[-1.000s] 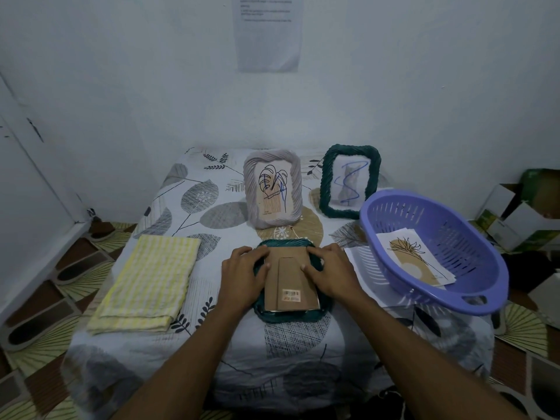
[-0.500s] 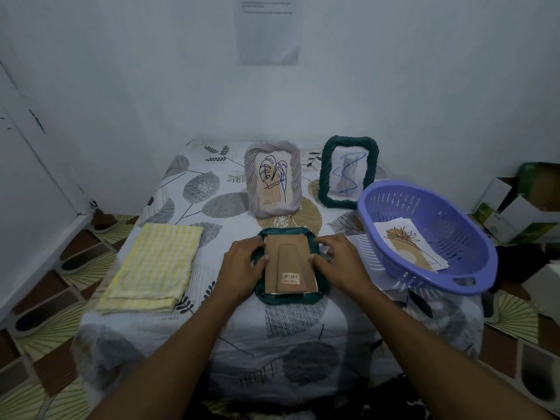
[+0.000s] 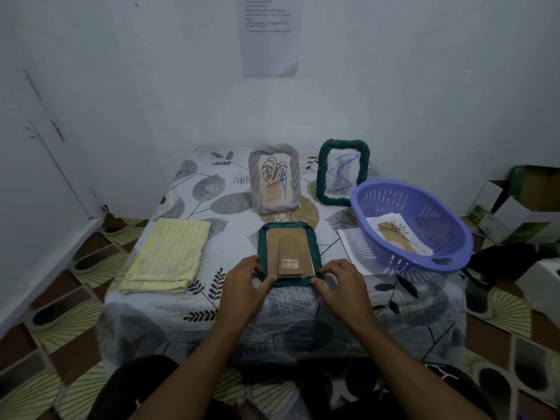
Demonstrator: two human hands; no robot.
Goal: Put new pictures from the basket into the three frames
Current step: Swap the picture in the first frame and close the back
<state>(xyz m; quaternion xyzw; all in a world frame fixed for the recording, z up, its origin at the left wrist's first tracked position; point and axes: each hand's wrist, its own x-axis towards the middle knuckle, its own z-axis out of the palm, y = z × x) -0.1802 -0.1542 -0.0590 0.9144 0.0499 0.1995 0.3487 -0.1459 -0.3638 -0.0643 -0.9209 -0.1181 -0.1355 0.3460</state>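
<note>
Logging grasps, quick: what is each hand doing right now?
Left hand: holds the face-down green frame by its near left corner.
Right hand: pinches the frame's near right corner.

One wide-angle camera is worn on the head and aimed forward and down across the table [image 3: 212, 301] toward the wall [image 3: 151, 86]. The left hand [image 3: 244, 291] and right hand [image 3: 345, 287] are caught close beneath it.

Your face-down frame [image 3: 274, 247] hides its picture side; the wall notice [image 3: 270, 34], cut off at top, is too small to read.
</note>
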